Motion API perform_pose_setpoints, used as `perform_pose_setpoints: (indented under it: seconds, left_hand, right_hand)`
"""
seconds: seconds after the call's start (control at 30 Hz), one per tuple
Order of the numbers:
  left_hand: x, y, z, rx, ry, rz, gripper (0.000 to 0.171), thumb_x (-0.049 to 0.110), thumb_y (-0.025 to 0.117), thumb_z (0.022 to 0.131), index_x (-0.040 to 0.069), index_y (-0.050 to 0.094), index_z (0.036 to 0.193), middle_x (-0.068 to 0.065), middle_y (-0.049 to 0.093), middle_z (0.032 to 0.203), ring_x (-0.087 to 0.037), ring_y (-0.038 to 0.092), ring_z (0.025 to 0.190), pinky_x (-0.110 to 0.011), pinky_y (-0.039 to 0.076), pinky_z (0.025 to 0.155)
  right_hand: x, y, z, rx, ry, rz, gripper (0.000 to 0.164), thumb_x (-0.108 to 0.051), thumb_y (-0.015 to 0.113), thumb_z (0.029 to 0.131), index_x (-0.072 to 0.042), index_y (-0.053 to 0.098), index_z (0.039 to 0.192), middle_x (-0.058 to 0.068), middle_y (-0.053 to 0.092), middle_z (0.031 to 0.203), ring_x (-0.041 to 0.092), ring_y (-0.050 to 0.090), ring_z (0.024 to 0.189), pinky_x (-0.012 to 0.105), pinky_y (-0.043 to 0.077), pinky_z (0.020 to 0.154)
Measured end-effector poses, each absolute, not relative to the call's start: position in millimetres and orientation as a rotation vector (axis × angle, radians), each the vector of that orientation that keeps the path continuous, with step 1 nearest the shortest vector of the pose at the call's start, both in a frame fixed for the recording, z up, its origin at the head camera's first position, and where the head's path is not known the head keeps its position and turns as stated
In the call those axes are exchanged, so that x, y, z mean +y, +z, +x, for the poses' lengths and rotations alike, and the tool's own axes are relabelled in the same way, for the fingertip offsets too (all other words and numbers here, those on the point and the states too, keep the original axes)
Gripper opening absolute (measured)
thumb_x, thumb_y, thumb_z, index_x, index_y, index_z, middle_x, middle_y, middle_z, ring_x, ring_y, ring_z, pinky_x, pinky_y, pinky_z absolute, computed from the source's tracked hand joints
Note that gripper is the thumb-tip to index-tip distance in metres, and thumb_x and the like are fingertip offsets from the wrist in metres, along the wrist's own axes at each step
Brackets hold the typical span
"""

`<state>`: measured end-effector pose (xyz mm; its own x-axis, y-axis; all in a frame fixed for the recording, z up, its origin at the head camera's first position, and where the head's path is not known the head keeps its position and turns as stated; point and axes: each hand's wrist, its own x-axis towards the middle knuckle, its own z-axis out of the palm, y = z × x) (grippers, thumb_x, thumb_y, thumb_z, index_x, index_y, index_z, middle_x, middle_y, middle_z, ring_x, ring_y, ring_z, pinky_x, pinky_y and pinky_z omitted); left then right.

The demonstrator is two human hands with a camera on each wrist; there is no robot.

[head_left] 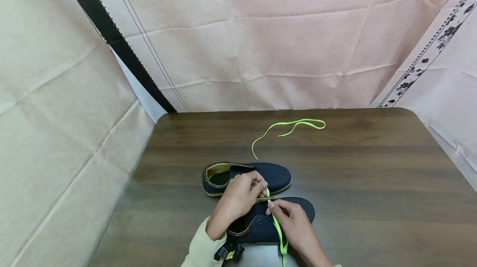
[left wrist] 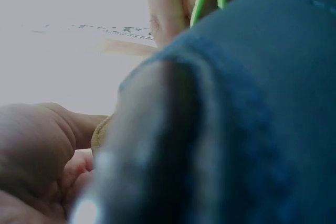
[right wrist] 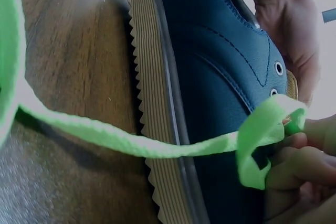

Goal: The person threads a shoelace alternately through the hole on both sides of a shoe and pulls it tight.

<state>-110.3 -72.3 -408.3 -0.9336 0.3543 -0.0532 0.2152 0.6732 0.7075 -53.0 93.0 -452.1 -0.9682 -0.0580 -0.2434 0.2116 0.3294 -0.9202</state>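
A navy slip-on-style shoe (head_left: 257, 229) with eyelets lies nearest me, its tan-edged tongue (left wrist: 100, 134) lifted. My left hand (head_left: 243, 194) reaches over its opening; the fingers curl at the tongue and seem to pinch a neon green shoelace (head_left: 277, 227), though the fingertips are partly hidden. My right hand (head_left: 292, 221) pinches the same lace close to the front eyelets. In the right wrist view the lace (right wrist: 157, 147) loops at the right fingers (right wrist: 294, 171) and runs across the shoe's side, past its ridged tan sole (right wrist: 152, 77).
A second navy shoe (head_left: 275, 176) stands just beyond, parallel to the first. Farther back, another green shoelace (head_left: 277, 124) lies loosely looped on the brown wooden table (head_left: 372, 167). Pale cloth (head_left: 279, 43) hangs behind the table's far edge.
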Motion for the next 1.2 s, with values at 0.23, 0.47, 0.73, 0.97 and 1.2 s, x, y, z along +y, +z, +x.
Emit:
perform_pose_setpoints:
  seconds: [0.23, 0.47, 0.73, 0.97, 1.2]
  left_hand:
    - [-70.1, -404.1, -113.0, 2.567, 1.361, 0.4, 0.015, 0.022, 0.056, 0.103, 0.013, 0.066, 0.097, 0.01, 0.069, 0.078, -0.001, 0.067, 0.069, -0.024, 0.053, 0.069]
    - [-71.3, -402.3, -114.4, 2.499, 1.529, 0.35, 0.017, 0.024, 0.053, 0.105, 0.013, 0.065, 0.099, 0.006, 0.069, 0.082, -0.008, 0.069, 0.07, -0.023, 0.056, 0.065]
    - [-70.1, -395.8, -111.5, 2.363, 1.703, 0.343, 0.019, 0.021, 0.051, 0.106, 0.006, 0.062, 0.103, -0.001, 0.07, 0.084, -0.014, 0.071, 0.072, -0.025, 0.058, 0.067]
    - [-70.8, -380.0, -107.6, 2.322, 1.753, 0.364, 0.023, 0.021, 0.05, 0.106, 0.001, 0.061, 0.108, -0.003, 0.071, 0.086, -0.016, 0.073, 0.073, -0.027, 0.058, 0.068]
    - [-72.6, -367.0, -107.9, 2.321, 1.788, 0.376, 0.02, 0.022, 0.051, 0.105, 0.004, 0.061, 0.106, -0.004, 0.071, 0.086, -0.018, 0.073, 0.074, -0.028, 0.059, 0.07]
  right_hand:
    - [95.4, -453.3, -52.7, 2.306, -1.739, 0.135, 0.018, -0.018, 0.06, 0.099, -0.01, 0.072, 0.088, 0.001, 0.06, 0.077, 0.012, 0.044, 0.062, 0.024, 0.037, 0.059]
    - [96.4, -451.3, -52.5, 2.291, -1.743, 0.116, 0.019, -0.018, 0.059, 0.1, -0.009, 0.071, 0.088, 0.002, 0.062, 0.079, 0.013, 0.046, 0.065, 0.025, 0.039, 0.064]
    - [98.6, -451.1, -51.3, 2.264, -1.738, 0.119, 0.018, -0.02, 0.06, 0.099, -0.009, 0.071, 0.089, -0.003, 0.044, 0.063, 0.01, 0.037, 0.055, 0.024, 0.036, 0.056]
    - [101.5, -451.7, -51.1, 2.234, -1.754, 0.052, 0.017, -0.02, 0.061, 0.098, -0.007, 0.071, 0.091, -0.002, 0.044, 0.063, 0.009, 0.038, 0.056, 0.023, 0.036, 0.057]
    - [102.4, -453.2, -51.7, 2.204, -1.796, 0.054, 0.023, -0.026, 0.066, 0.095, -0.005, 0.071, 0.087, -0.003, 0.039, 0.059, 0.008, 0.032, 0.052, 0.023, 0.032, 0.053]
